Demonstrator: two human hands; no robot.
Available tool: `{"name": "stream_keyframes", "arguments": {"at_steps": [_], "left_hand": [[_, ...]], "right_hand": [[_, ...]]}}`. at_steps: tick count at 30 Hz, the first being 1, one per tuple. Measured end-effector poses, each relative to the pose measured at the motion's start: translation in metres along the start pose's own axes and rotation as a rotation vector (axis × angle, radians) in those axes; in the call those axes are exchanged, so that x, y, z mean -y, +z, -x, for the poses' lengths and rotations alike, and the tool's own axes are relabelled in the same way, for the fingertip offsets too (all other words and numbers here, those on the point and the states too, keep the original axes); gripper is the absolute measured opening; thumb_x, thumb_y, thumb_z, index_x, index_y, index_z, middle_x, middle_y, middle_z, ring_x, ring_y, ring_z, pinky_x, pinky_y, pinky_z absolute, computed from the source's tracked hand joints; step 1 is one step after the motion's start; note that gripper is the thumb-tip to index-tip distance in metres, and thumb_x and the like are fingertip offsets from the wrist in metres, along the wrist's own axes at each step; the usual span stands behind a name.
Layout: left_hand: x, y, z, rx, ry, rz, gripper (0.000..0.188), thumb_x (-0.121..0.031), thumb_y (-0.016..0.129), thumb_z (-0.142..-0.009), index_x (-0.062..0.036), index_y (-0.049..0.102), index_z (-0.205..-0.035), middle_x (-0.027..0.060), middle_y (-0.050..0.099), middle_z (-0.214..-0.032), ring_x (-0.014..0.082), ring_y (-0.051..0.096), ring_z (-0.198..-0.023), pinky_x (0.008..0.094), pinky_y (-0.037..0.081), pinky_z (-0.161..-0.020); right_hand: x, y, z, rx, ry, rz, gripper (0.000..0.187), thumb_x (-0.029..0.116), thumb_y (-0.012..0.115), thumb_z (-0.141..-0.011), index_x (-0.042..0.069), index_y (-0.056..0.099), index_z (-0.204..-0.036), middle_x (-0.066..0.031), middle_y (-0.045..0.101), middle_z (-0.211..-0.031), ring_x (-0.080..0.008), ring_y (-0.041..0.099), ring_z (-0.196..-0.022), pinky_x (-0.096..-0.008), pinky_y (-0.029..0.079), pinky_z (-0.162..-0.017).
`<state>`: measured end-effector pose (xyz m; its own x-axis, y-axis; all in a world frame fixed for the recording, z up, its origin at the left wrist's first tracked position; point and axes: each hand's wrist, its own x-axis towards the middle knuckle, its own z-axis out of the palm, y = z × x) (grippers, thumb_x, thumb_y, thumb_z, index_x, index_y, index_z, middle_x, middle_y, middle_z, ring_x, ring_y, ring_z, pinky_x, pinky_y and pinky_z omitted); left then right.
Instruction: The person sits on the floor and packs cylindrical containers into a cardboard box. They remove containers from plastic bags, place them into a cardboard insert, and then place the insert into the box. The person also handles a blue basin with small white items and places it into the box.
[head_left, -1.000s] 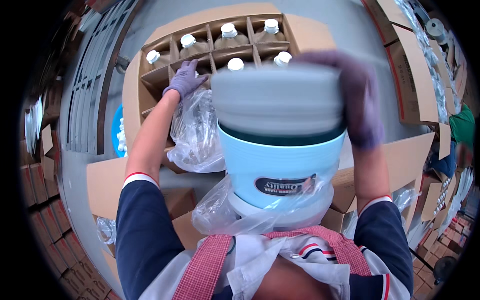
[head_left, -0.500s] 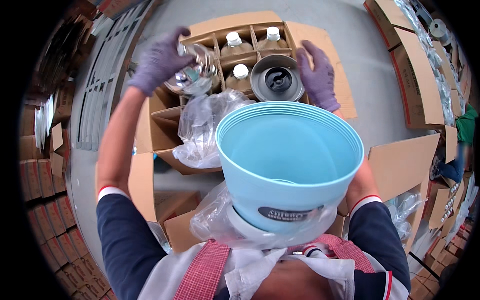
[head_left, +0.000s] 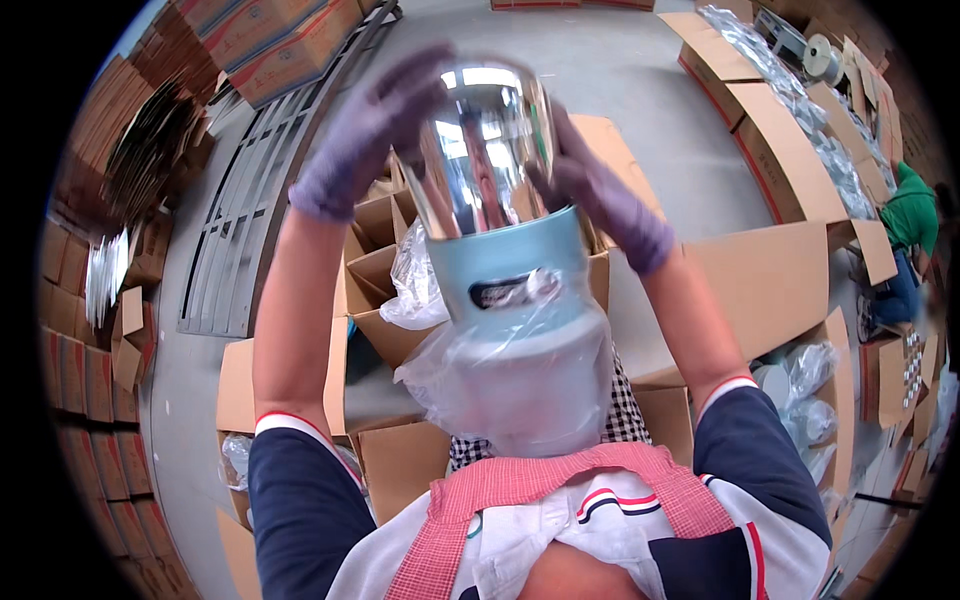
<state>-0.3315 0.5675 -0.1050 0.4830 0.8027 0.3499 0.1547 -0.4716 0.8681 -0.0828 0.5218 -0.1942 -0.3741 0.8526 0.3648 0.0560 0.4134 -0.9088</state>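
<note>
A shiny steel inner bowl [head_left: 478, 150] stands up out of a light blue tub [head_left: 505, 265], right in front of the camera. My left hand [head_left: 370, 130], in a purple glove, grips the bowl's left side. On the bowl's right side presses my right hand [head_left: 600, 200], also gloved. The tub's lower half sits in a clear plastic bag [head_left: 520, 370] against my chest. Behind the bowl, mostly hidden, lies an open divided carton [head_left: 375, 260].
Flat and open cardboard boxes [head_left: 760, 280] spread over the grey floor. Stacked cartons [head_left: 85, 380] line the left side. A metal grate [head_left: 240, 220] lies at the left. Bagged items fill boxes at the right [head_left: 800, 400]. Another person in green [head_left: 910, 215] is at the far right.
The blue tub was open and empty half a second ago. Both hands have come back from the carton, and the steel bowl now stands in the tub.
</note>
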Motion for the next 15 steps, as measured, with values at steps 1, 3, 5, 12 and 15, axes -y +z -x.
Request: {"name": "stream_keyframes", "arguments": {"at_steps": [1, 3, 5, 12, 15], "left_hand": [[0.015, 0.010, 0.006, 0.045, 0.007, 0.044, 0.059, -0.034, 0.066, -0.086, -0.0104, 0.048, -0.137, 0.0052, 0.056, -0.125, 0.0092, 0.058, -0.097, 0.0218, 0.048, -0.068], [0.022, 0.017, 0.018, 0.253, -0.102, 0.164, 0.063, -0.028, 0.071, -0.079, -0.0085, 0.049, -0.135, 0.0066, 0.056, -0.123, 0.0155, 0.056, -0.107, 0.0290, 0.048, -0.086], [0.030, 0.029, 0.016, 0.521, -0.088, 0.056, 0.072, -0.027, 0.076, -0.073, -0.0054, 0.047, -0.136, 0.0104, 0.054, -0.128, 0.0212, 0.051, -0.117, 0.0339, 0.042, -0.099], [0.021, 0.067, -0.007, 0.804, 0.021, -0.335, 0.070, -0.032, 0.078, -0.068, -0.0086, 0.055, -0.130, 0.0163, 0.056, -0.124, 0.0308, 0.055, -0.114, 0.0375, 0.042, -0.099], [0.081, 0.041, -0.023, 0.980, 0.105, 0.238, 0.067, -0.035, 0.073, -0.075, 0.0015, 0.055, -0.128, 0.0230, 0.039, -0.144, 0.0318, 0.036, -0.135, 0.0453, 0.026, -0.110]], "right_hand": [[-0.004, 0.009, 0.022, -0.021, 0.005, 0.102, 0.106, 0.062, 0.054, -0.084, -0.004, 0.001, -0.147, -0.0255, 0.027, -0.145, -0.0314, 0.033, -0.133, -0.0353, 0.029, -0.109], [-0.011, 0.028, 0.058, -0.085, -0.005, 0.178, 0.115, 0.071, 0.050, -0.081, -0.005, -0.005, -0.147, -0.0279, 0.010, -0.152, -0.0341, 0.013, -0.143, -0.0383, 0.016, -0.114], [-0.012, 0.035, 0.070, -0.174, 0.010, 0.112, 0.109, 0.074, 0.042, -0.083, -0.005, 0.002, -0.148, -0.0266, 0.011, -0.153, -0.0356, 0.013, -0.143, -0.0405, 0.015, -0.115], [-0.168, -0.021, -0.022, -0.434, 0.259, -0.167, 0.069, 0.057, 0.050, -0.089, 0.006, 0.044, -0.135, -0.0093, 0.055, -0.123, -0.0286, 0.053, -0.114, -0.0403, 0.037, -0.103], [-0.241, -0.008, -0.037, 0.097, 0.168, 1.010, 0.055, 0.044, 0.063, -0.080, 0.023, 0.051, -0.129, -0.0136, 0.053, -0.123, -0.0343, 0.053, -0.110, -0.0438, 0.041, -0.095]]}}
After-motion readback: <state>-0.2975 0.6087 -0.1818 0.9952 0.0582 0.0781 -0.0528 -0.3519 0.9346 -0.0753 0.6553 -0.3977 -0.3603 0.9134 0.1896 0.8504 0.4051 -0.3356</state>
